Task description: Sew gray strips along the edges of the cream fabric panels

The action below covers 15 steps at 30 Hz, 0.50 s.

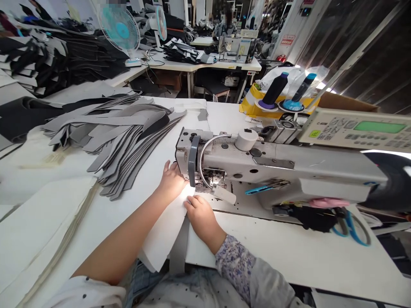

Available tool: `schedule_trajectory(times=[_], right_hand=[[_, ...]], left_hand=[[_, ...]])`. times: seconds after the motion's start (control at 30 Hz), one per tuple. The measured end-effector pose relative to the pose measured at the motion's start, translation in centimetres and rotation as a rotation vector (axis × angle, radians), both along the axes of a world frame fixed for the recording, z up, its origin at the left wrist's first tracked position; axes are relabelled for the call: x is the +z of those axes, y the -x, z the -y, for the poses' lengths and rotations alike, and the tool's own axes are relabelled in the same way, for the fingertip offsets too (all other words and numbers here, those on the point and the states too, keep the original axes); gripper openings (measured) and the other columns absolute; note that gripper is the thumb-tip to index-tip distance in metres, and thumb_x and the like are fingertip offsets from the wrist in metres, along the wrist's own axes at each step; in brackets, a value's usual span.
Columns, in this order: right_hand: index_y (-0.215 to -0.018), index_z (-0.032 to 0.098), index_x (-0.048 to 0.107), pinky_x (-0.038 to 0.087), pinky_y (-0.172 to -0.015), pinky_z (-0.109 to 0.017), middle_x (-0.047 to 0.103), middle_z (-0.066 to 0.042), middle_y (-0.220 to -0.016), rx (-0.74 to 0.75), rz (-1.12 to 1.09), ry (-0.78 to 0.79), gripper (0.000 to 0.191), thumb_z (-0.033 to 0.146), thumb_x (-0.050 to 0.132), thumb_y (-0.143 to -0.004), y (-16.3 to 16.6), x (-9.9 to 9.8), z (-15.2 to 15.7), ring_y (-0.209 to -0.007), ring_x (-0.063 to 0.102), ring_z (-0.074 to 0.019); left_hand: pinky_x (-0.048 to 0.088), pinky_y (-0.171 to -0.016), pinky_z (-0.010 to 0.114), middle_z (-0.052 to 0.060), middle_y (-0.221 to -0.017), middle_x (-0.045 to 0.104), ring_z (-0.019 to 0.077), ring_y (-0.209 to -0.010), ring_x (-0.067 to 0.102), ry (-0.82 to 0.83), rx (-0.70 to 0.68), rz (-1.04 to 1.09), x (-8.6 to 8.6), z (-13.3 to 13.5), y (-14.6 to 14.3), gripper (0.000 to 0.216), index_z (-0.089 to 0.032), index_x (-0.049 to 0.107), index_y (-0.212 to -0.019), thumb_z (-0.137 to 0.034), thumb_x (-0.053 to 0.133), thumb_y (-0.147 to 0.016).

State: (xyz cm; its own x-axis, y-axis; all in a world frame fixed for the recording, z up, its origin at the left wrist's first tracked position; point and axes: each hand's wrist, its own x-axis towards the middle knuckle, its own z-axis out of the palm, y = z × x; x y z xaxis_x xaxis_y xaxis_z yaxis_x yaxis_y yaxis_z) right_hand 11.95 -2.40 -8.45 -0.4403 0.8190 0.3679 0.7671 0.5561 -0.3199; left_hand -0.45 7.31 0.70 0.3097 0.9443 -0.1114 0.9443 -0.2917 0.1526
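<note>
A white piece of cloth-like sheet [163, 233] runs from my lap up to the needle area of a sewing machine [221, 156], with a grey strip [179, 248] beneath it. My left hand [173, 182] rests on the sheet's left side, beside the machine head. Its fingers are spread, some tips partly hidden by the head. On the right edge of the sheet, close to the needle area, my right hand [202, 214] is closed with fingertips pinching the material. The machine's lamp lights the spot between both hands; the needle itself is hidden.
Stacked grey strips [128, 145] lie left on the table, near a pile of white sheets [41, 231]. Blue-handled scissors [356, 229] and a blue snipper [258, 188] are at the right. Behind stand thread cones [276, 90], a control panel [359, 128] and a fan [122, 30].
</note>
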Motion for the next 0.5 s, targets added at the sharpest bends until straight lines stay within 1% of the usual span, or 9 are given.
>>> schedule_trajectory(times=[0.07,0.13,0.2,0.23,0.27,0.33,0.4,0.47,0.5], right_hand=[[-0.100,0.017,0.066,0.049,-0.090,-0.037,0.063,-0.011,-0.111,-0.003,-0.009,0.003,0.021,0.004,0.056,-0.087,-0.1,0.1,-0.2,-0.099,0.056,-0.0233],[-0.102,0.017,0.066,0.048,-0.091,-0.038,0.063,-0.011,-0.112,0.001,-0.022,0.005,0.019,0.008,0.057,-0.088,-0.2,0.2,-0.4,-0.102,0.056,-0.0241],[-0.104,0.015,0.066,0.047,-0.094,-0.039,0.063,-0.012,-0.116,0.005,-0.034,0.017,0.019,0.010,0.060,-0.087,-0.3,0.4,-0.6,-0.105,0.055,-0.0254],[-0.105,0.015,0.066,0.047,-0.094,-0.039,0.063,-0.013,-0.116,0.004,-0.039,0.026,0.020,0.010,0.061,-0.086,-0.3,0.6,-0.7,-0.106,0.055,-0.0258],[-0.105,0.014,0.065,0.047,-0.095,-0.039,0.063,-0.014,-0.116,-0.001,-0.044,0.035,0.021,0.009,0.060,-0.086,-0.3,0.8,-0.7,-0.106,0.055,-0.0260],[-0.107,0.014,0.064,0.047,-0.095,-0.040,0.062,-0.014,-0.116,-0.013,-0.058,0.047,0.024,0.006,0.058,-0.085,-0.4,1.4,-0.4,-0.106,0.055,-0.0260],[-0.106,0.015,0.063,0.049,-0.093,-0.040,0.062,-0.013,-0.113,-0.040,-0.081,0.067,0.024,0.006,0.055,-0.086,-0.6,2.2,0.9,-0.105,0.056,-0.0257],[-0.099,0.016,0.063,0.051,-0.087,-0.038,0.064,-0.011,-0.104,-0.040,-0.097,0.119,0.015,0.009,0.056,-0.088,-0.8,2.8,3.1,-0.097,0.058,-0.0243],[-0.095,0.017,0.063,0.052,-0.084,-0.038,0.064,-0.009,-0.098,-0.012,-0.090,0.151,0.009,0.013,0.057,-0.089,-1.0,3.0,4.4,-0.093,0.059,-0.0233]], left_hand=[[0.033,-0.103,0.043,0.013,-0.112,0.062,0.0291,-0.115,0.049,-0.033,-0.004,0.025,0.1,3.3,1.0,0.020,-0.018,0.062,-0.096,-0.027,0.045,-0.088],[0.043,-0.089,0.036,0.009,-0.111,0.061,0.0244,-0.103,0.055,0.033,0.003,0.075,0.1,7.1,2.0,0.020,-0.023,0.059,-0.097,-0.038,0.054,-0.085],[0.045,-0.082,0.034,0.008,-0.111,0.060,0.0240,-0.099,0.056,0.099,-0.005,0.046,-0.1,10.5,2.6,0.032,-0.024,0.056,-0.102,-0.046,0.062,-0.079],[0.045,-0.080,0.034,0.008,-0.109,0.061,0.0241,-0.098,0.057,0.126,-0.004,0.006,-0.1,11.8,2.7,0.033,-0.024,0.056,-0.103,-0.046,0.062,-0.079],[0.045,-0.077,0.034,0.008,-0.105,0.061,0.0239,-0.095,0.058,0.155,0.000,-0.045,-0.2,12.7,2.6,0.028,-0.024,0.056,-0.102,-0.043,0.059,-0.081],[0.043,-0.070,0.032,0.007,-0.095,0.063,0.0219,-0.086,0.061,0.219,0.025,-0.125,-0.2,13.5,2.2,0.018,-0.023,0.057,-0.096,-0.034,0.044,-0.090],[0.041,-0.066,0.031,0.006,-0.087,0.064,0.0204,-0.081,0.062,0.267,0.034,-0.161,0.1,13.4,1.8,0.027,-0.023,0.058,-0.090,-0.027,0.031,-0.095],[0.041,-0.066,0.031,0.006,-0.087,0.064,0.0203,-0.081,0.063,0.284,0.014,-0.167,0.3,12.9,1.5,0.031,-0.022,0.058,-0.088,-0.024,0.028,-0.096],[0.042,-0.067,0.031,0.006,-0.087,0.064,0.0205,-0.082,0.063,0.287,0.000,-0.169,0.4,12.7,1.4,0.031,-0.022,0.059,-0.088,-0.023,0.029,-0.096]])
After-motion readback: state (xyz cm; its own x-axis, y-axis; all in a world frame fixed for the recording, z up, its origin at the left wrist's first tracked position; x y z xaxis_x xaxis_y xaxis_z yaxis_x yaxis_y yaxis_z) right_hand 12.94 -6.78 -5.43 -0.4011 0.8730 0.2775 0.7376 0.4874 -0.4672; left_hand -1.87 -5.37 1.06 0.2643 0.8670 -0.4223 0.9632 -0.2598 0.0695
